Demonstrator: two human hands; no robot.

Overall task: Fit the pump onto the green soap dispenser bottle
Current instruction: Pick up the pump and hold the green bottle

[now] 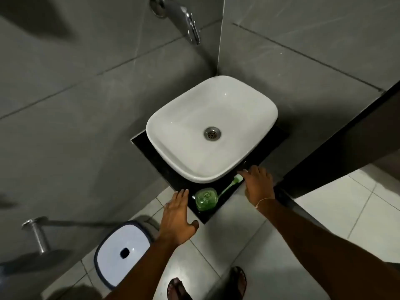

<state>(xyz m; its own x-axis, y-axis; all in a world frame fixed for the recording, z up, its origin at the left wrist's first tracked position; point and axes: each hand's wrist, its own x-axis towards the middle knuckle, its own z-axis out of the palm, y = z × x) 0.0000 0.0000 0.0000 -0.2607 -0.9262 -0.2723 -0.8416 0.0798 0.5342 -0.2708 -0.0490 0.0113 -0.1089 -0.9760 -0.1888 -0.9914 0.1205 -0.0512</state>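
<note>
Both grips lie open and hold nothing: the left hand point(176, 217) rests flat, fingers together and thumb spread, on the near-left edge of the black bench point(218, 210), while the right hand point(257, 184) spreads palm-down at the bench's near-right corner, its fingertips just beside the white head of the pump point(230, 185); whether they actually touch it cannot be told. Between the two hands, along the bench's near edge, stands the green bottle point(205, 198), seen from above with its neck uncapped, close to the left hand's fingertips but apart from them. The pump lies on its side on the bench, its pale green tube slanting from the bottle's right side up to its head under the rim of the white basin point(173, 152). Both forearms reach in from the lower frame, bare, the right wrist wearing a thin thread band point(263, 201). The basin sits on the bench in a corner of grey tiled wall, its metal drain point(212, 133) in view and a chrome tap point(190, 22) jutting from the wall above. A white bin point(121, 254) with a dark rim stands on the pale tiled floor point(233, 241) at lower left, below a metal rail point(37, 232). Two sandalled feet are cut off by the bottom edge. The bottle's contents and the pump's spout are too small to make out.
</note>
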